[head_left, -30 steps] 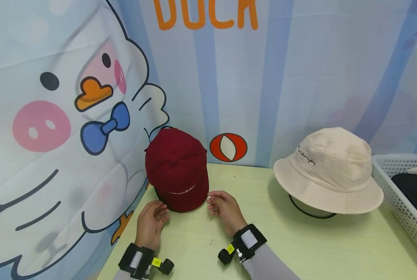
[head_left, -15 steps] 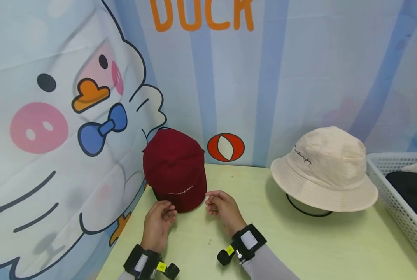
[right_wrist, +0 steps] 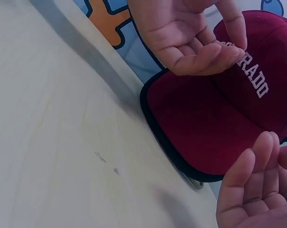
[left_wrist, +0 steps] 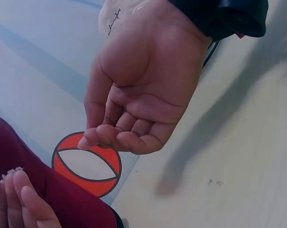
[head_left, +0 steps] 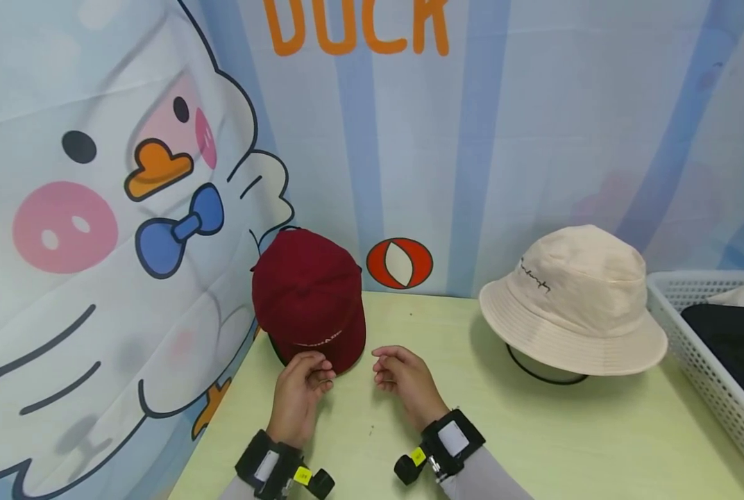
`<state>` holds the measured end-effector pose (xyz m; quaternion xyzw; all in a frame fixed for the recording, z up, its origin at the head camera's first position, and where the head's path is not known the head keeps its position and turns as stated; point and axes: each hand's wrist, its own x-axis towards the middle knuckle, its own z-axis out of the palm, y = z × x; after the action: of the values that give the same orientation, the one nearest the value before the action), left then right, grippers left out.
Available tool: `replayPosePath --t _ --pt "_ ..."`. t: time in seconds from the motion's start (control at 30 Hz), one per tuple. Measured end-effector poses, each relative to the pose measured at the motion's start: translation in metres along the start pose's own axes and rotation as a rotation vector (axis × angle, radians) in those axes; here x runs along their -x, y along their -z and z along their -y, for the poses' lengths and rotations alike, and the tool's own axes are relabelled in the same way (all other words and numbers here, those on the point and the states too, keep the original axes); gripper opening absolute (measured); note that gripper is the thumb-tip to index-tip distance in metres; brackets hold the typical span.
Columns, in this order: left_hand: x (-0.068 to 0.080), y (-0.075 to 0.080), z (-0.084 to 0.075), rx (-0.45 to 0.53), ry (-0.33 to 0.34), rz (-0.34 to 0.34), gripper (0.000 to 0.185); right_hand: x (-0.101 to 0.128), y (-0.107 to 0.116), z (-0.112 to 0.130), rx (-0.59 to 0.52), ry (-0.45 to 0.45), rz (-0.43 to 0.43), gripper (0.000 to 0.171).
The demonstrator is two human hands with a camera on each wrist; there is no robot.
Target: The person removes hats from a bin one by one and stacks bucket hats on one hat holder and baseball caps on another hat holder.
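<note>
The backdrop (head_left: 472, 139) is the largest item: a blue-striped cloth bearing a cartoon duck (head_left: 128, 208), orange lettering along the top, and a red-and-white roundel (head_left: 400, 263) low at centre; it hangs behind and to the left of the work area. The table (head_left: 534, 444) is pale green and meets the backdrop along its rear edge. A white perforated basket (head_left: 690, 347) stands at the right edge of the table, holding dark and light cloth; its far end runs out of view. A cream bucket hat (head_left: 572, 298) sits on a dark-rimmed stand between the basket and the centre, with script lettering on the crown. The maroon cap (head_left: 308, 295) stands at the rear left of the table, crown against the backdrop, peak pointing toward the person; white lettering runs across its front and a dark edge trims the peak.

The left hand (head_left: 300, 392) lies just in front of the peak, fingers loosely curled, holding nothing; the right wrist view shows its fingertips close above the cap's lettering, and contact cannot be confirmed. The right hand (head_left: 406, 378) lies just to the right of the peak, apart from it, fingers loosely curled and relaxed, palm empty in the left wrist view. Each wrist carries a black strap-mounted camera (head_left: 441, 444).
</note>
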<state>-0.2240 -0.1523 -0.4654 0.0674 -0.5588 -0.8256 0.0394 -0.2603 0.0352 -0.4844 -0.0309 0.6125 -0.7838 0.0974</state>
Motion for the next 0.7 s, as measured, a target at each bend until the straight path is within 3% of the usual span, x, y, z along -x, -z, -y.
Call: replayPosePath --t 0.47,0.7 --pt "0.001 -0.027 0.0 -0.027 0.004 0.104 0.023 0.021 0.017 0.015 0.022 0.011 0.037 0.032" --pt "0.005 -0.04 -0.002 -0.059 0.001 0.158 0.039 0.035 0.024 0.027 0.047 0.02 0.042 0.031"
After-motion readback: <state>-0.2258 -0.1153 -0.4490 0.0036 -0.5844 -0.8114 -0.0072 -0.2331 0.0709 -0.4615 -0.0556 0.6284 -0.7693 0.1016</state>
